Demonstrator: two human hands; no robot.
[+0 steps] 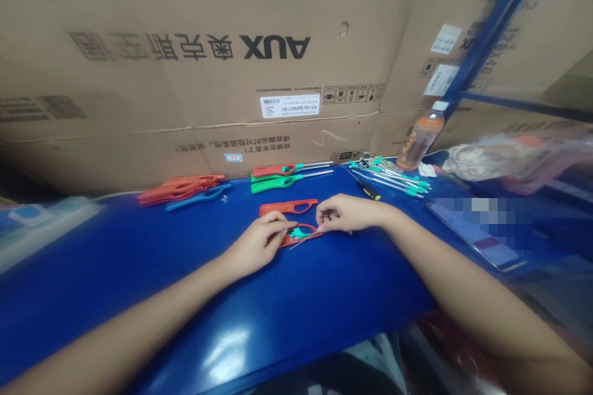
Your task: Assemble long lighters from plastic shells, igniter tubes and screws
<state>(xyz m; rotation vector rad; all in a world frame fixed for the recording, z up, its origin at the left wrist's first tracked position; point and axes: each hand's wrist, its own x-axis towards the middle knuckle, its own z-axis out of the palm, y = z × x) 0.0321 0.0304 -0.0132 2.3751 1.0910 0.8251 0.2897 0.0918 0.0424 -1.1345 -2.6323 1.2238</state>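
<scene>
"What are the hands on?"

"The left hand (259, 241) and right hand (347, 213) sit close together on the blue counter (139, 302). The fingers (324, 217) are curled inward, their tips at a red lighter shell (306, 241) holding a green insert (300, 233). They look closed, but I can't tell how firm the grip is."

"What's right by the fingers?"

"A thin metal rod (303, 241) crosses that shell. A second red shell (288, 207) lies just beyond the fingers."

"And farther out?"

"Past the fingers are two assembled lighters (277, 176), red and green. Left of the fingers are orange shells (180, 188) and a blue shell (199, 197). To the right are a screwdriver (365, 189), green-tipped rods (389, 179), a phone (472, 231) with a blurred screen, a bottle (421, 142) and a plastic bag (504, 157). Behind everything stands an AUX carton (185, 74)."
</scene>
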